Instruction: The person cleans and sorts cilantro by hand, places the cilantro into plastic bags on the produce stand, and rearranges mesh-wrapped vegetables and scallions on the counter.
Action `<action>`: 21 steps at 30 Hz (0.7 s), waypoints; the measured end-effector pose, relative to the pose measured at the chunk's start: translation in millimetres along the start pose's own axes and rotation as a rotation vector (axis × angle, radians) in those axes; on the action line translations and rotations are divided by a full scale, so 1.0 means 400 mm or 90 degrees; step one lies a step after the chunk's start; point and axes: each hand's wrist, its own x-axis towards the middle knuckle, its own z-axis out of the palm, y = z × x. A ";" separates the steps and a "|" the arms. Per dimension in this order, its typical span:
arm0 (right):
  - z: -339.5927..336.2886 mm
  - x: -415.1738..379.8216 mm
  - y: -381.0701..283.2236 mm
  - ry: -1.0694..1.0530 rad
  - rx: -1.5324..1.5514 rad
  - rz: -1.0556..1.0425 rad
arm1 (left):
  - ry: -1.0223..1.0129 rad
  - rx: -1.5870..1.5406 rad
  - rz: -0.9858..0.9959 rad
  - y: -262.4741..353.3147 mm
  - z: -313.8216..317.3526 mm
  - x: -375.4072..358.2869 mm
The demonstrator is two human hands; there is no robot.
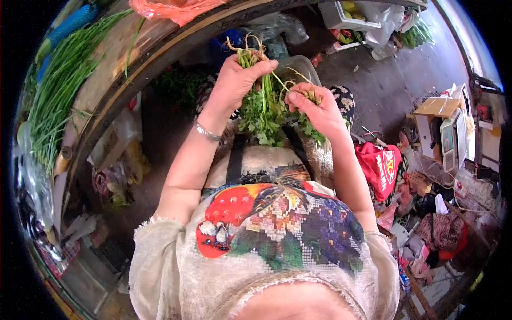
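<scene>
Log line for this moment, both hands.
left hand: holds herb bunch, root ends up | right hand: holds herb stems

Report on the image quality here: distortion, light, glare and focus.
Head view: strong fisheye distortion, bowing the edge of the wooden table into an arc, with black corners; head view: deep shadow beneath that table, whitish glare on the clear plastic at far left; head view: left hand, right hand and leafy greens well lit, fairly sharp.

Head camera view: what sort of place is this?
Probably a vegetable stall or its preparation area: long green stalks lie on a wooden counter, the left hand holds a rooted leafy bunch, and more greens lie beyond.
</scene>
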 end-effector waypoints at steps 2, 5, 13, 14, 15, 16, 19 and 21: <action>-0.003 -0.008 -0.001 0.001 0.033 -0.028 | 0.001 0.007 -0.013 -0.004 -0.003 0.001; -0.010 -0.016 0.008 0.012 0.045 -0.022 | -0.007 -0.014 -0.011 -0.009 0.002 0.003; -0.025 -0.018 0.001 0.034 0.006 0.016 | 0.061 -0.072 -0.035 -0.026 0.010 0.020; -0.026 -0.018 0.001 0.033 0.005 0.010 | 0.061 -0.070 -0.029 -0.031 0.011 0.023; -0.027 -0.020 0.002 0.035 0.011 0.029 | 0.076 -0.079 -0.020 -0.036 0.013 0.024; -0.027 -0.025 0.003 0.038 0.019 0.050 | 0.090 -0.087 -0.013 -0.037 0.014 0.023; -0.040 -0.045 0.004 0.068 0.048 0.068 | 0.133 -0.106 -0.024 -0.034 -0.023 0.047; -0.073 -0.048 0.010 0.062 0.035 0.108 | 0.103 -0.094 -0.036 -0.039 -0.040 0.058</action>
